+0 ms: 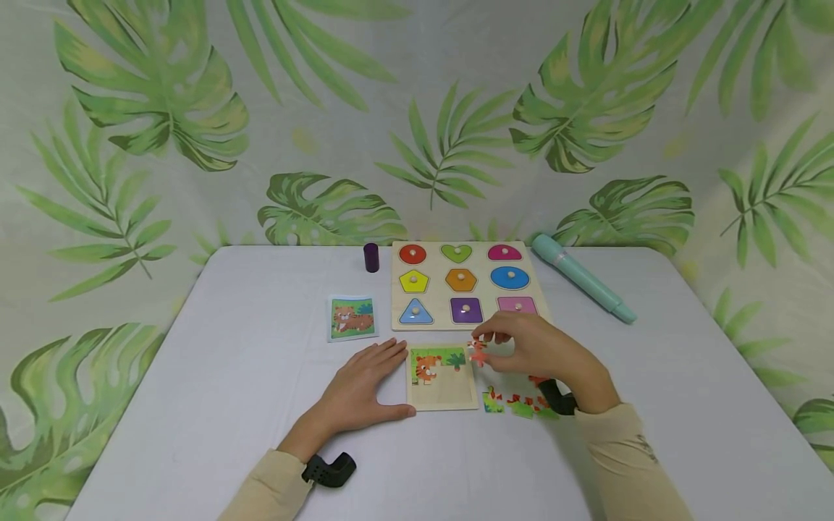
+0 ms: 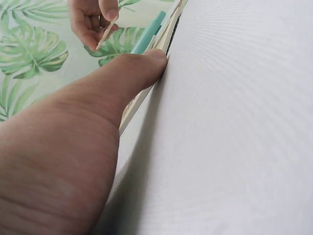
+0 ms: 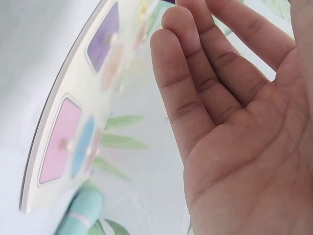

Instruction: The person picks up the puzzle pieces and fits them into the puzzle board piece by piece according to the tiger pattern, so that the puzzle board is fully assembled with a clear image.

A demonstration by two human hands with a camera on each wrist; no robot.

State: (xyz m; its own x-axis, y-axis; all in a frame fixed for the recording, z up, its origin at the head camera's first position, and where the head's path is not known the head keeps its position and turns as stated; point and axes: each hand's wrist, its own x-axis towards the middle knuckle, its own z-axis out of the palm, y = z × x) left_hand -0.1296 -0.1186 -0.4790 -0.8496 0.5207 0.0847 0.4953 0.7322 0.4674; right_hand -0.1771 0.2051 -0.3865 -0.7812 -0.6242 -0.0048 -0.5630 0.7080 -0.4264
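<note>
A small wooden puzzle tray (image 1: 445,394) lies in the middle, with tiger pieces fitted along its upper part and bare wood below. My left hand (image 1: 365,387) rests at its left side, fingers stretched to the upper corner and thumb at the lower one. In the left wrist view the thumb (image 2: 142,66) lies along the tray's edge. Over the tray's upper right corner, my right hand (image 1: 531,347) pinches an orange-and-white puzzle piece (image 1: 478,353) between thumb and fingers. In the right wrist view the palm (image 3: 244,142) shows, the piece hidden. Loose puzzle pieces (image 1: 521,407) lie right of the tray.
Behind the tray lies a shape board (image 1: 436,293) with knobbed coloured shapes. A tiger picture card (image 1: 352,318) is at its left, near a dark purple cylinder (image 1: 371,257). A mint-green pen-shaped tube (image 1: 583,278) lies at the back right. A leaf-patterned cloth hangs behind the table.
</note>
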